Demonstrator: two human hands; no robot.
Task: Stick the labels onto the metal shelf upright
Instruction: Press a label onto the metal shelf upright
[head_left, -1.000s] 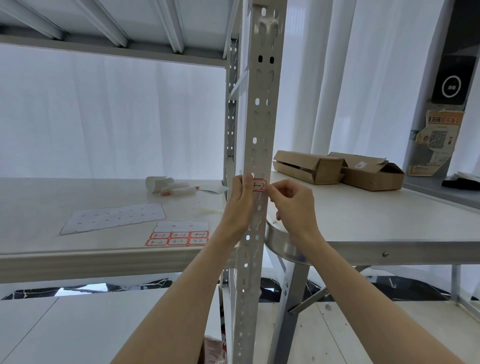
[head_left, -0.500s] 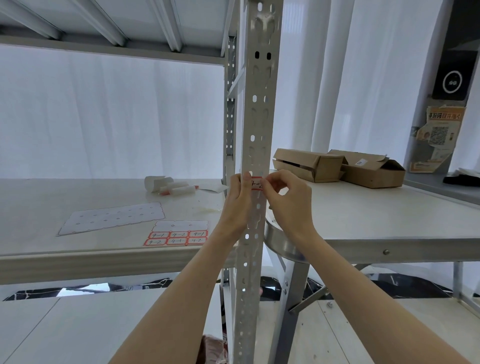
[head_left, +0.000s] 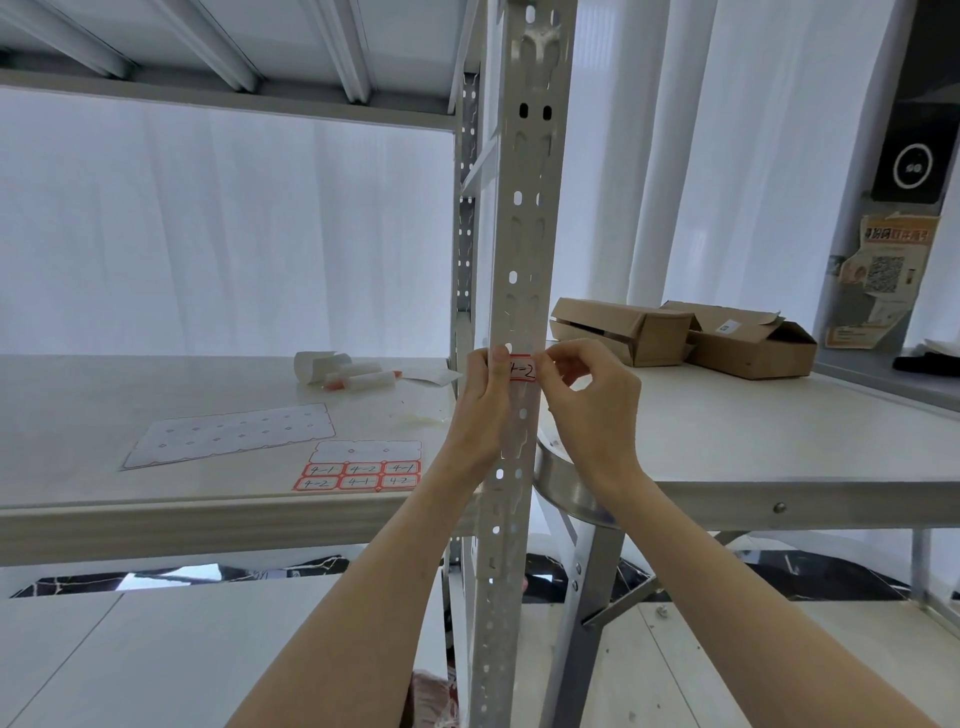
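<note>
You hold the label (head_left: 521, 370), the red-bordered one marked "4-2", flat against the front face of the metal shelf upright (head_left: 524, 249), just above the level of the shelf board. Your left hand (head_left: 480, 410) wraps the upright from the 9 o'clock side, its thumb lying on the left end of the label. Your right hand (head_left: 592, 400) comes from 3 o'clock, fingers curled and pinched on the right end.

To do this step well, I think you should keep the label level and centred between the two rows of holes, then press from the middle outward to both ends, so no air stays under it. The holes give the glue less metal to hold, so rub firmly on the solid parts.

On the shelf board (head_left: 104, 395), at 7 o'clock from the label, lies the label sheet (head_left: 361, 467) with six written labels left, and beside it an empty backing sheet (head_left: 234, 434). Some white rolled things (head_left: 348, 371) lie further back; I cannot tell what they are. At 3 o'clock, on the neighbouring table (head_left: 779, 431), stand two open cardboard boxes (head_left: 685, 335). White curtains (head_left: 223, 234) close the room behind.
</note>
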